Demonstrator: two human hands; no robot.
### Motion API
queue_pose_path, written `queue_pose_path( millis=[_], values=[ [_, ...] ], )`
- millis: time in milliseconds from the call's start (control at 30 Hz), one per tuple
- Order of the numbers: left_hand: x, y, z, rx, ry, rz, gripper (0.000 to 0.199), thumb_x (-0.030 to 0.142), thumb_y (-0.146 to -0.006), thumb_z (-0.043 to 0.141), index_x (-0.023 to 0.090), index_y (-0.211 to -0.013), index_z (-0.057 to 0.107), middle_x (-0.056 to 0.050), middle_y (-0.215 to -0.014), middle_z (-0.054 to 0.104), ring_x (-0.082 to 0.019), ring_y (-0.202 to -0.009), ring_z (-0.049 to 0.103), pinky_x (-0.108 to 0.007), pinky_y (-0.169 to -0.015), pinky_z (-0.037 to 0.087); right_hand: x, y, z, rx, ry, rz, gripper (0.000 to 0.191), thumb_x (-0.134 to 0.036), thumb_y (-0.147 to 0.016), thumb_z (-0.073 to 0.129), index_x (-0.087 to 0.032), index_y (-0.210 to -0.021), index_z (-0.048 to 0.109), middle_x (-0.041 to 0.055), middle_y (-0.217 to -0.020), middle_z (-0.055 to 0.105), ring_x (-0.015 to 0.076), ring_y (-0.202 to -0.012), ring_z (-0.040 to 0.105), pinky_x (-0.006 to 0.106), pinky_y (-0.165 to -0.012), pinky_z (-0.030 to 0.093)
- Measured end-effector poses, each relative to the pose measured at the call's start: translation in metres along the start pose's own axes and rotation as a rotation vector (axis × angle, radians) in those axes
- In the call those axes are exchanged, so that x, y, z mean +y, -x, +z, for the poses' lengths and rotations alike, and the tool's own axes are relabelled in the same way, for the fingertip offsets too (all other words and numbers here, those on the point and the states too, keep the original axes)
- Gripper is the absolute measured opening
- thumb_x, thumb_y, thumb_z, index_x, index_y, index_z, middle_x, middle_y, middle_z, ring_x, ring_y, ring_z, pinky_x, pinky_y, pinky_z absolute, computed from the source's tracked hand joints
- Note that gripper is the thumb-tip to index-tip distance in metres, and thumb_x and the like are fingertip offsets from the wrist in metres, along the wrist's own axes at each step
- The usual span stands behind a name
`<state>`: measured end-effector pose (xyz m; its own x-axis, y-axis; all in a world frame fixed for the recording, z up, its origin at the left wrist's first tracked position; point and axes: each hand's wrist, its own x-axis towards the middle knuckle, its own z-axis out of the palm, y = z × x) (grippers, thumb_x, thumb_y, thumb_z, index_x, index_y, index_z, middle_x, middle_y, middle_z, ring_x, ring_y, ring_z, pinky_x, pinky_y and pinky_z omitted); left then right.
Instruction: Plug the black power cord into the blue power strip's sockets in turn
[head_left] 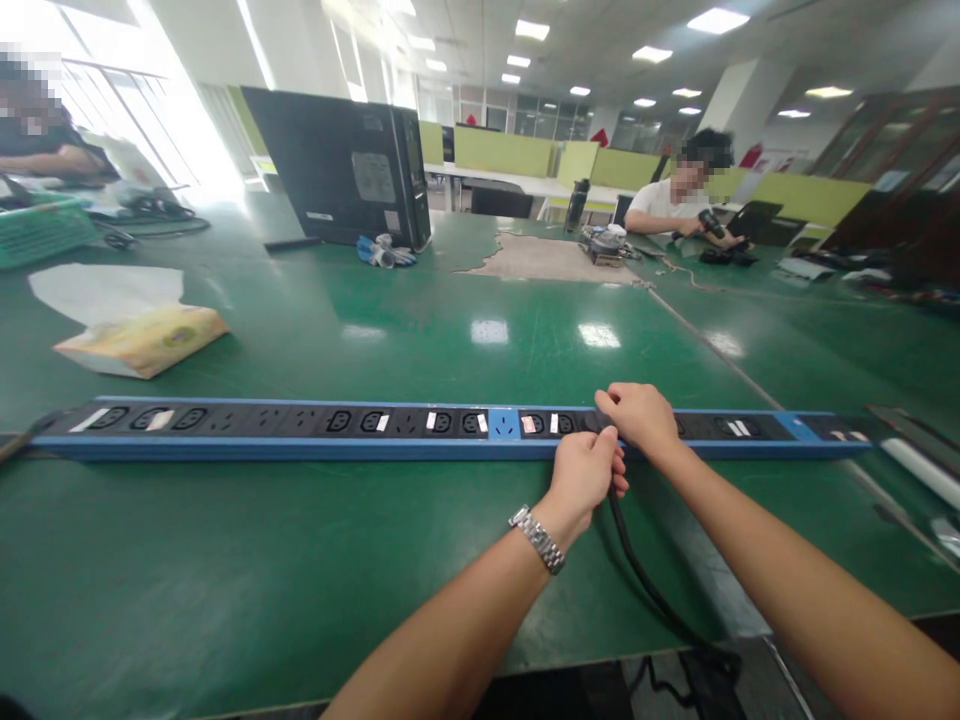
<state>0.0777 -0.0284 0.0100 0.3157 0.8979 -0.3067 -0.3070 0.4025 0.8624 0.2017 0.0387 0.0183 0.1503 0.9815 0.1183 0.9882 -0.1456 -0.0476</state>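
A long blue and black power strip (pixel 409 448) lies across the green table, with rows of sockets and several small white labels. My left hand (pixel 585 470), with a metal watch (pixel 537 538) on its wrist, is closed around a black power cord (pixel 636 562) just at the strip's front edge. Against it, my right hand (pixel 637 415) reaches over the strip, fingers closed at the cord's dark plug (pixel 596 420). The plug is mostly covered by my fingers, so I cannot tell how far it sits in a socket. Below my hands the cord runs down over the table's front edge.
A tissue pack (pixel 150 340) lies at left, near a green basket (pixel 45 228). Behind the strip stand a black computer case (pixel 352 170) and a pair of gloves (pixel 385 250). Across the table a person (pixel 667 205) holds a power tool; another person (pixel 45 140) sits at far left.
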Motion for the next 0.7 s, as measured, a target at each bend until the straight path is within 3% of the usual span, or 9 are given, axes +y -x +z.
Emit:
queue_pose_path(
  millis=[167, 400, 500, 567, 700],
  values=[
    [-0.008, -0.002, -0.008, -0.044, -0.092, 0.047, 0.031, 0.031, -0.09, 0.053, 0.016, -0.063, 0.053, 0.004, -0.048, 0.047, -0.008, -0.037, 0.044, -0.021, -0.039, 0.035, 0.0, 0.0, -0.002, 0.009, 0.004, 0.023, 0.046, -0.047, -0.087, 0.037, -0.022, -0.074, 0.073, 0.0077, -0.079, 0.072, 0.018, -0.071, 0.061, 0.026, -0.054, 0.027],
    [0.013, -0.001, 0.013, 0.071, 0.278, -0.215, 0.033, 0.034, -0.094, 0.048, 0.016, -0.066, 0.049, 0.006, -0.047, 0.042, -0.006, -0.036, 0.037, -0.021, -0.04, 0.03, -0.005, -0.001, -0.006, -0.061, 0.04, 0.042, 0.044, -0.046, -0.086, 0.038, -0.023, -0.077, 0.075, 0.0074, -0.083, 0.073, 0.0174, -0.071, 0.063, 0.025, -0.056, 0.033],
    [0.016, -0.002, 0.017, 0.076, 0.331, -0.255, 0.034, 0.036, -0.094, 0.047, 0.016, -0.067, 0.047, 0.006, -0.049, 0.042, -0.005, -0.036, 0.036, -0.02, -0.039, 0.03, -0.005, -0.002, -0.006, -0.067, 0.053, 0.042, 0.044, -0.045, -0.086, 0.038, -0.023, -0.077, 0.075, 0.0078, -0.082, 0.073, 0.0176, -0.071, 0.063, 0.025, -0.055, 0.034],
    [0.012, -0.001, 0.014, 0.065, 0.298, -0.21, 0.032, 0.036, -0.092, 0.05, 0.015, -0.067, 0.049, 0.005, -0.05, 0.045, -0.006, -0.037, 0.039, -0.02, -0.039, 0.031, -0.005, -0.002, -0.005, -0.062, 0.056, 0.034, 0.045, -0.045, -0.086, 0.038, -0.023, -0.076, 0.075, 0.0083, -0.081, 0.073, 0.0187, -0.072, 0.063, 0.026, -0.055, 0.033],
    [-0.003, -0.001, 0.001, 0.016, 0.051, 0.01, 0.034, 0.04, -0.089, 0.055, 0.016, -0.065, 0.052, 0.004, -0.048, 0.049, -0.007, -0.036, 0.042, -0.02, -0.038, 0.034, -0.003, -0.003, -0.004, -0.03, 0.06, 0.014, 0.045, -0.045, -0.087, 0.037, -0.023, -0.076, 0.075, 0.0088, -0.083, 0.073, 0.02, -0.075, 0.064, 0.026, -0.055, 0.033]
  ],
)
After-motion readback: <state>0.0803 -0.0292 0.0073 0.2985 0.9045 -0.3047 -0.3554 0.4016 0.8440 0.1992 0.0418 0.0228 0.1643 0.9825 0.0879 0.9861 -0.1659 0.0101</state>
